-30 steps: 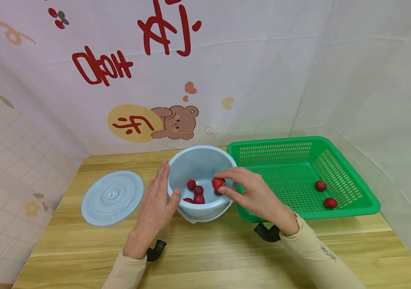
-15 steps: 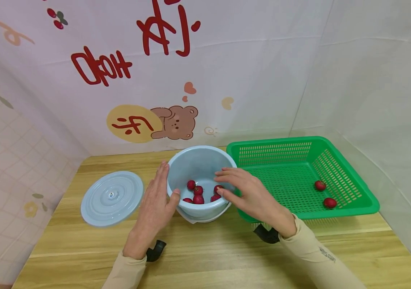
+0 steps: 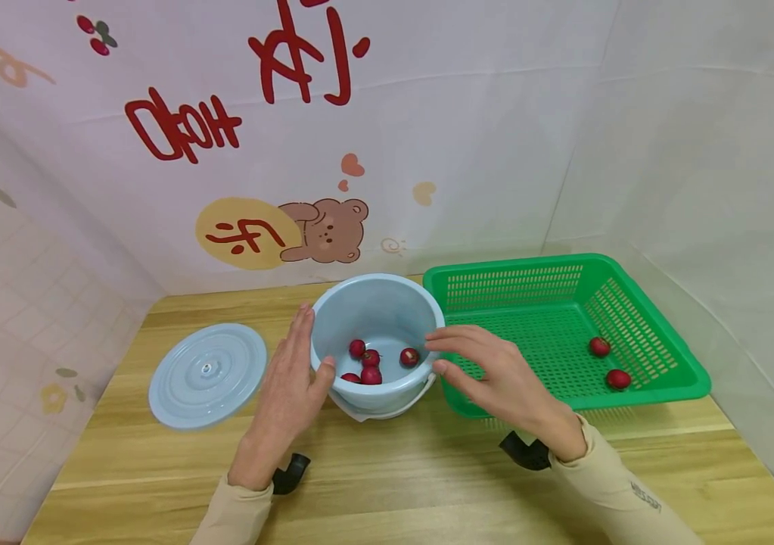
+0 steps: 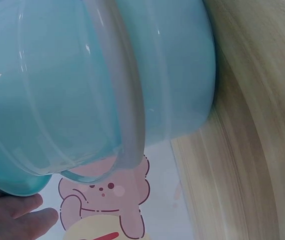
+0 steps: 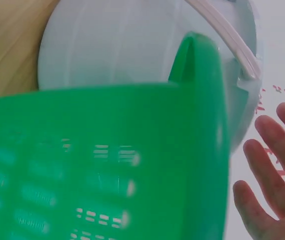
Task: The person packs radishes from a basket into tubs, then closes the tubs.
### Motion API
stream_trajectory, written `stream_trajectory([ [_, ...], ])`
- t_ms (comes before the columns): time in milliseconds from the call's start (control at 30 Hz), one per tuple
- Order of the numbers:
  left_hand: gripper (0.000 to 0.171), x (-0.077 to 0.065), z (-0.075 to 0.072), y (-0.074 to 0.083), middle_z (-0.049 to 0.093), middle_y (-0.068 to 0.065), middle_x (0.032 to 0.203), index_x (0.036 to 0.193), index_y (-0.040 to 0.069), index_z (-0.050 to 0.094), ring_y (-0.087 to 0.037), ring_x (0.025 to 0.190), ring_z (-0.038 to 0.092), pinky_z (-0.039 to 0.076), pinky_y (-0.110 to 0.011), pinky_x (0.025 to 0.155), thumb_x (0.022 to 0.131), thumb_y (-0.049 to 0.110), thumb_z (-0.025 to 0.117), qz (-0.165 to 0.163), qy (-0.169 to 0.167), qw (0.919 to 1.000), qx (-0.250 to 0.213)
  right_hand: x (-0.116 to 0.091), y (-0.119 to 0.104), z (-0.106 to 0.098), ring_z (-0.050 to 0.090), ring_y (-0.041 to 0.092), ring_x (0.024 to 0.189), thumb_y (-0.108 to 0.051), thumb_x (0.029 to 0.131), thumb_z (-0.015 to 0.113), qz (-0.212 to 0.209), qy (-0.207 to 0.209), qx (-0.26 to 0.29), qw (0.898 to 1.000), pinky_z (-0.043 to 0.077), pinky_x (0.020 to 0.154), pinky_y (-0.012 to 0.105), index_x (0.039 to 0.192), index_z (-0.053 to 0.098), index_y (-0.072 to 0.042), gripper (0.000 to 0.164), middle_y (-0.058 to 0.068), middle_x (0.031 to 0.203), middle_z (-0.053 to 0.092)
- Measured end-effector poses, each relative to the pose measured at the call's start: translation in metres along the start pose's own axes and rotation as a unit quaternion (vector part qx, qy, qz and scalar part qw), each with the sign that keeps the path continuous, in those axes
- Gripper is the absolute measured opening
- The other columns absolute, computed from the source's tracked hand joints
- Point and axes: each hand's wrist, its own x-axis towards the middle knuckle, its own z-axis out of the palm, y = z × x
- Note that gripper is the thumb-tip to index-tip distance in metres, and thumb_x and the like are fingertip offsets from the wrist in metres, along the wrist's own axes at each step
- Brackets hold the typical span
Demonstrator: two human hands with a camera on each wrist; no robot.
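A light blue bucket (image 3: 387, 303) stands upright, with several small red round fruits (image 3: 371, 375) on its floor. One of them, a fruit with a pale spot (image 3: 409, 357), lies apart on the right. My left hand (image 3: 291, 386) rests against the bucket's left side, fingers extended and thumb at the front rim. My right hand (image 3: 495, 375) hangs at the bucket's right rim, over the near left edge of the green basket (image 3: 672, 348), holding nothing. In the right wrist view, its spread fingers (image 5: 270, 165) show beside the basket. Two red fruits (image 3: 608, 363) lie in the basket's right part.
A round light blue lid (image 3: 208, 378) lies flat on the wooden table (image 3: 387, 484), left of the bucket. The bucket's white handle (image 3: 421, 397) hangs down in front. A printed cloth wall (image 3: 482, 166) rises behind the table.
The red fruit that my right hand held over the bucket has been let go and lies inside. My right hand has moved right, to the rim; my left hand stays on the bucket.
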Motion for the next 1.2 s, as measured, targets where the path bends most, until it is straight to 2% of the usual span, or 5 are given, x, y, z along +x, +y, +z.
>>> stream_trajectory([
  [300, 0.075, 0.0, -0.001, 0.001, 0.014, -0.004, 0.173, 0.165, 0.007, 0.02, -0.028, 0.157, 0.02, 0.024, -0.063, 0.121, 0.101, 0.031, 0.05, -0.009, -0.008, 0.9999, -0.001, -0.018, 0.007, -0.022, 0.065, 0.019, 0.12, -0.004, 0.088, 0.078, -0.008, 0.033, -0.005, 0.999, 0.047, 0.104, 0.019, 0.123, 0.075, -0.015, 0.036, -0.001, 0.127, 0.071],
  [733, 0.075, 0.001, 0.0, -0.001, 0.018, -0.011, 0.172, 0.164, 0.004, 0.021, -0.031, 0.157, 0.022, 0.025, -0.063, 0.12, 0.101, 0.032, 0.05, 0.002, 0.006, 1.0, 0.0, -0.046, 0.033, -0.065, 0.065, 0.008, 0.117, -0.004, 0.088, 0.078, 0.0, 0.066, -0.042, 0.997, 0.044, 0.101, 0.013, 0.123, 0.075, -0.014, 0.037, 0.001, 0.123, 0.073],
  [900, 0.075, 0.001, 0.0, 0.0, 0.02, -0.013, 0.172, 0.164, 0.003, 0.022, -0.031, 0.156, 0.023, 0.026, -0.063, 0.12, 0.1, 0.031, 0.051, 0.008, 0.008, 0.9999, -0.001, -0.059, 0.046, -0.083, 0.062, -0.001, 0.12, 0.003, 0.082, 0.08, 0.038, 0.057, -0.072, 0.995, 0.043, 0.099, 0.011, 0.125, 0.075, -0.017, 0.047, -0.001, 0.123, 0.073],
  [1100, 0.075, 0.001, 0.0, 0.0, 0.02, -0.013, 0.171, 0.164, 0.003, 0.022, -0.031, 0.156, 0.023, 0.026, -0.063, 0.12, 0.1, 0.029, 0.053, 0.01, 0.009, 0.9999, 0.001, -0.073, 0.059, -0.103, 0.056, -0.004, 0.085, 0.002, 0.083, 0.08, 0.075, 0.042, -0.104, 0.991, 0.04, 0.066, 0.015, 0.126, 0.075, -0.021, 0.049, -0.01, 0.113, 0.072],
  [1200, 0.075, 0.001, 0.001, -0.001, 0.019, -0.012, 0.172, 0.164, 0.003, 0.022, -0.031, 0.156, 0.023, 0.026, -0.063, 0.12, 0.1, 0.03, 0.052, 0.01, 0.009, 0.9999, 0.002, -0.079, 0.065, -0.114, 0.051, -0.003, 0.067, 0.002, 0.086, 0.079, 0.102, 0.025, -0.096, 0.99, 0.038, 0.061, 0.017, 0.126, 0.074, -0.024, 0.048, -0.013, 0.109, 0.07],
])
